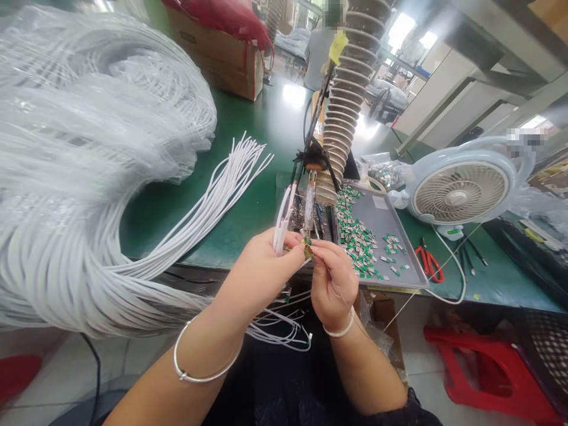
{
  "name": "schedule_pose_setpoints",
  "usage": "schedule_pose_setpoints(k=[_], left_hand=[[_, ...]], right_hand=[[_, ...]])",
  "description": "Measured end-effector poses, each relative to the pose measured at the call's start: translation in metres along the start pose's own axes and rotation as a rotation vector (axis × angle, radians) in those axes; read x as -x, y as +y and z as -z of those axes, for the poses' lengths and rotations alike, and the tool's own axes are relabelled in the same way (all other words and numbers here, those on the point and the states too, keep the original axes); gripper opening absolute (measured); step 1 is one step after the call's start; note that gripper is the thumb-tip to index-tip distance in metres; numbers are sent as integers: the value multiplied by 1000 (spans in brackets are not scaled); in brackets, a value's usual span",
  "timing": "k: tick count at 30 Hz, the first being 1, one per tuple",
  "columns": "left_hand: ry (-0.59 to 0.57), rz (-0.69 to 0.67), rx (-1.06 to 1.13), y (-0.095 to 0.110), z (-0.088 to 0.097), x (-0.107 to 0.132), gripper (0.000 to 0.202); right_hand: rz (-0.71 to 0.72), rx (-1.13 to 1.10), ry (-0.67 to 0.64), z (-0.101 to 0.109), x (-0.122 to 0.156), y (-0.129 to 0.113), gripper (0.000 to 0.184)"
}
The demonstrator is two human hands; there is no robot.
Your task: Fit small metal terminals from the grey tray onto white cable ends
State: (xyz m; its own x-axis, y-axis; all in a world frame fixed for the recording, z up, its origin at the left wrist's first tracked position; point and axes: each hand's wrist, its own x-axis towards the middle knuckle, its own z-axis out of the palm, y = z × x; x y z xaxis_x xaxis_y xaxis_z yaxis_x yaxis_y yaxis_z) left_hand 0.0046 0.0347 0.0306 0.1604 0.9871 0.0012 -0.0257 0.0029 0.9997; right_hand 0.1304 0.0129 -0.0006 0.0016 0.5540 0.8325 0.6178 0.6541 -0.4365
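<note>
The left hand (257,273) is closed around a small bunch of white cable ends (281,228), held upright between fingers and palm, while the right hand (333,278) is pinched at the fingertips on a small green-and-metal component (307,251). The component is held just beside the cable ends, above the front of the bench; whether they touch cannot be told, as the join is hidden by the fingers. With so small a piece held by fingertip pressure alone, it could be dropped if the pinch were slackened. Loose white wires (284,334) hang below the hands and could be snagged by the bench edge, dragging the bunch out of line. An upright pen-shaped tool (309,207) stands very near the fingers and could be knocked; whether it is hot cannot be told. At the right, a grey metal tray (410,234) of similar green-and-silver pieces (361,242) lies within reach of an elbow or a careless sweep, and a desk fan (461,195) stands nearby. A great coil of white cable (89,177) overhangs the green bench (213,231), so its weight could pull it to the floor.
</note>
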Motion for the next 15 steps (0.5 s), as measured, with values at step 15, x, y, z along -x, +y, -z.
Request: schedule_pose_setpoints(k=[15], left_hand=[[-59,81,4,-17,0,6,16]], right_hand=[[-72,-92,-87,6,17,1,29]])
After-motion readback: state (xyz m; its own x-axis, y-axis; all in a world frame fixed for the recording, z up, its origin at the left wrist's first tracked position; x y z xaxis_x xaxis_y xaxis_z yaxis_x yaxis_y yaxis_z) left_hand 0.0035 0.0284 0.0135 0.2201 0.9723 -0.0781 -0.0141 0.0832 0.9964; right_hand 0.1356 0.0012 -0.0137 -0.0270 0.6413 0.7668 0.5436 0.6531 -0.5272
